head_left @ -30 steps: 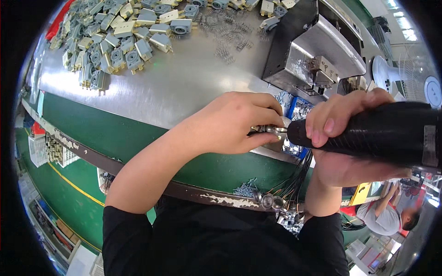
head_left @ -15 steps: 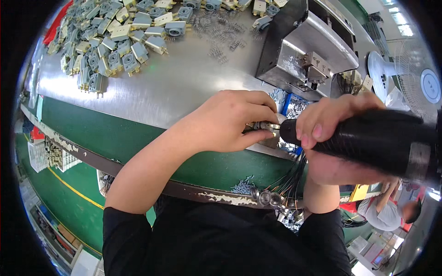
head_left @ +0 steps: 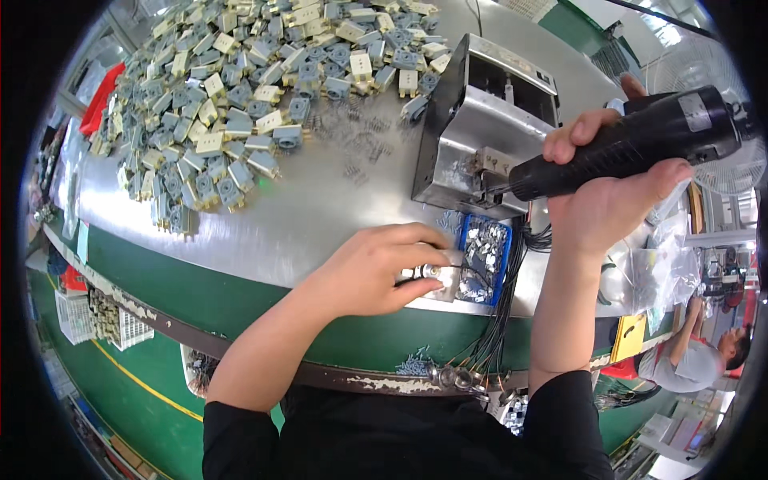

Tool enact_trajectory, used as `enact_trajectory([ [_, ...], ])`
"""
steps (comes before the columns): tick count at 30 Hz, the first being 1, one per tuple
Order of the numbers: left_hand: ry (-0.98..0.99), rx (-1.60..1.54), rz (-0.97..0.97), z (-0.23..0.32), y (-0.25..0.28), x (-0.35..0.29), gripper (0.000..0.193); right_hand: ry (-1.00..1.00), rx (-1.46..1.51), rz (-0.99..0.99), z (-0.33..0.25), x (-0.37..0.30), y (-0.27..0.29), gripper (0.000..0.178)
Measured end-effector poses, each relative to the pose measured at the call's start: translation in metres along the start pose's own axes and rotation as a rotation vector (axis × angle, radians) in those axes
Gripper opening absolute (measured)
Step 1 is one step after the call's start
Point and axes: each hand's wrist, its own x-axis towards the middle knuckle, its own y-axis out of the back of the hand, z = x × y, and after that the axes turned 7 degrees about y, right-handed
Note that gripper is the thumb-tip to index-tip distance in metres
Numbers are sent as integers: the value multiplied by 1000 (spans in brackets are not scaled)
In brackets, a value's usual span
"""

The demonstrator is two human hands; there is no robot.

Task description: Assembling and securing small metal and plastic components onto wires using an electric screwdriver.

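Head view: right hand (head_left: 608,196) now lifted up and away, fist clenched around black electric screwdriver (head_left: 632,144). Left hand (head_left: 376,268) stays low at metal table (head_left: 320,216) edge, fingers pinching small metal part (head_left: 444,276) beside blue tray (head_left: 484,256).

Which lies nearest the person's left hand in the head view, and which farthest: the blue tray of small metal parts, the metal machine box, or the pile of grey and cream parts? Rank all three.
From the left hand:
1. Blue tray of small metal parts, just to its right.
2. Metal machine box, beyond the tray, up and right.
3. Pile of grey and cream parts, far across the table, upper left.
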Motion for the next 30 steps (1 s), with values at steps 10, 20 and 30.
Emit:
enact_trajectory([
  [10,34,20,-25,4,5,5,29,39,-84,22,7,9,-10,114],
  [20,27,13,-19,2,3,4,29,12,-54,-4,11,6,-9,108],
  [30,32,-62,-17,3,5,3,32,-92,14,-27,-2,-6,-11,110],
])
